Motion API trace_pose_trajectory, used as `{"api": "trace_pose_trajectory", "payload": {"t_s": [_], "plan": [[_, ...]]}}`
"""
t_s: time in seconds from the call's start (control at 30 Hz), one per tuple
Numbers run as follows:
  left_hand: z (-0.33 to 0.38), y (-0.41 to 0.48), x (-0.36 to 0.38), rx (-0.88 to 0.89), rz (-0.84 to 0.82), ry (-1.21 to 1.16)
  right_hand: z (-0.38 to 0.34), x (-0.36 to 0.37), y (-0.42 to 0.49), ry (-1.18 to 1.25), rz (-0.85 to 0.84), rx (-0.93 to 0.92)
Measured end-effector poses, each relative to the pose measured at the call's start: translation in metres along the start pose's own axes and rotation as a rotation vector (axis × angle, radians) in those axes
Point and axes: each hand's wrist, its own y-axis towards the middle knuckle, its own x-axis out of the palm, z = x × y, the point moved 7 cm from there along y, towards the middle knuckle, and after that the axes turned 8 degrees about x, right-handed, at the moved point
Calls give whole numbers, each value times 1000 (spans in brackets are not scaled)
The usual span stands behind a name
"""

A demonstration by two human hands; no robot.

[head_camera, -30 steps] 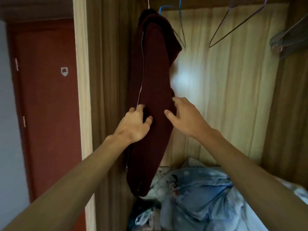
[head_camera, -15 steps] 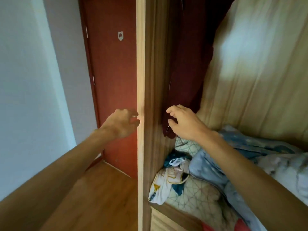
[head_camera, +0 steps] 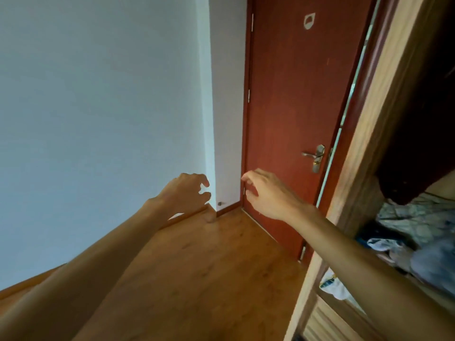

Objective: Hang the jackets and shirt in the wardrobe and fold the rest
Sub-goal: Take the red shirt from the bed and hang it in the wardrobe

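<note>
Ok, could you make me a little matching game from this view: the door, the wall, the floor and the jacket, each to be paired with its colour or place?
Things:
1. door
2. wall
3. floor
4. jacket

Descriptions:
A. pale bluish white
B. dark red, hanging inside the wardrobe at the right edge
C. reddish-brown, with a metal handle
D. orange-brown wood, underfoot

Pairs: 1-C, 2-A, 3-D, 4-B.
</note>
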Motion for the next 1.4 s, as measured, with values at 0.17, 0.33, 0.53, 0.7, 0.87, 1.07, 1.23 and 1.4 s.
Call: {"api": "trace_pose_trajectory", "payload": {"t_s": [0.17, 0.33, 0.53, 0.7, 0.87, 1.07, 1.23, 1.4], "plan": [[-110, -49, -14, -153, 19, -28, -103, 64, 38, 19, -85, -143], [-216, -116, -19, -335, 38, -51, -201, 130, 60, 54, -183, -273], [-314, -192, -17, -560, 64, -94, -301, 207, 77, 29, -309, -493], [-381, -238, -18, -741, 79, -125, -370, 259, 98, 50, -394, -664], [-428, -265, -29, -885, 162, -71, -435, 299, 126, 96, -485, -845], [-463, -308, -37, -1140, 198, -34, -511, 333, 152, 197, -557, -1017], [-468, -367, -31, -1378, 224, -85, -560, 375, 140, 235, -660, -1161], [-462, -421, -26, -1513, 263, -59, -607, 407, 113, 216, -738, -1300]]}}
